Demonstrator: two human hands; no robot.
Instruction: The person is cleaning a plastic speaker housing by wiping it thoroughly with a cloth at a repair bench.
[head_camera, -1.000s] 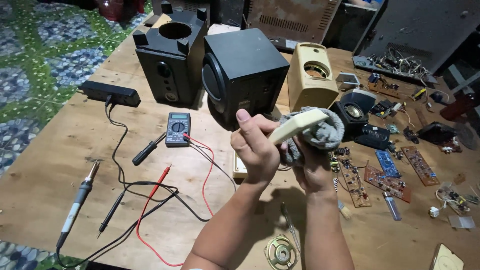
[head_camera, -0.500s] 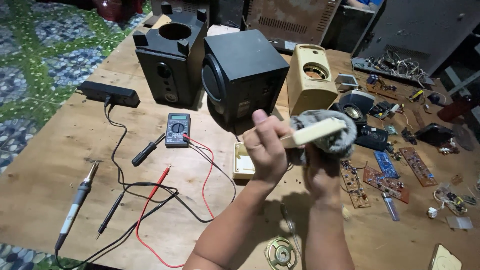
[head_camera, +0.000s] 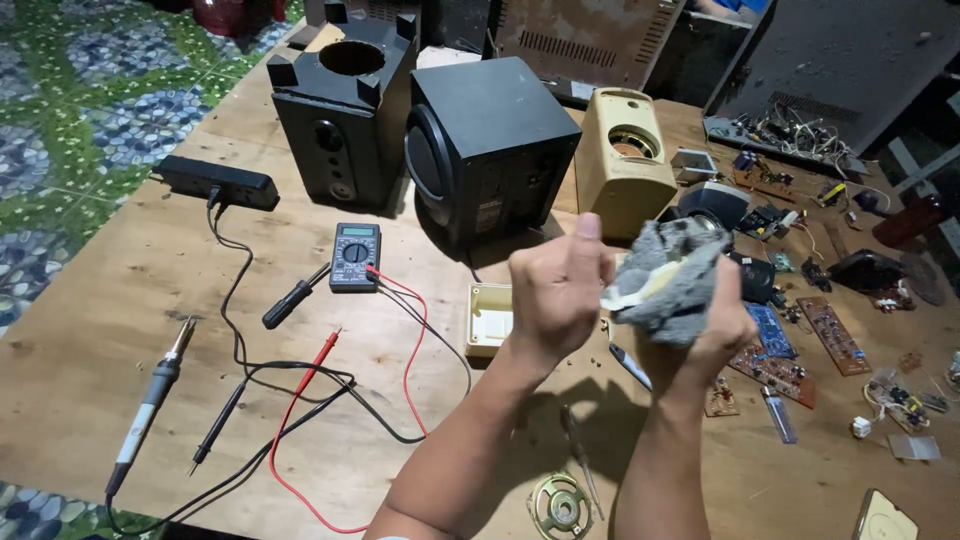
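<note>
My left hand (head_camera: 558, 292) grips one end of a cream plastic panel (head_camera: 638, 291) held up over the wooden table (head_camera: 120, 300). My right hand (head_camera: 712, 328) presses a grey rag (head_camera: 672, 275) around the panel's other end, so most of the panel is hidden. Both hands hover in front of a black speaker box (head_camera: 490, 150) and a cream speaker box (head_camera: 622, 160).
A multimeter (head_camera: 355, 256) with red and black leads lies left of my arms, with a soldering iron (head_camera: 150, 400), a screwdriver (head_camera: 292, 300) and a power strip (head_camera: 218, 181). A second black box (head_camera: 340, 110) stands behind. Circuit boards (head_camera: 830, 335) scatter right. A small speaker driver (head_camera: 558, 505) lies near.
The rag has slid further over the panel, now covering most of it. Both hands shifted slightly right and up while the panel turned in them.
</note>
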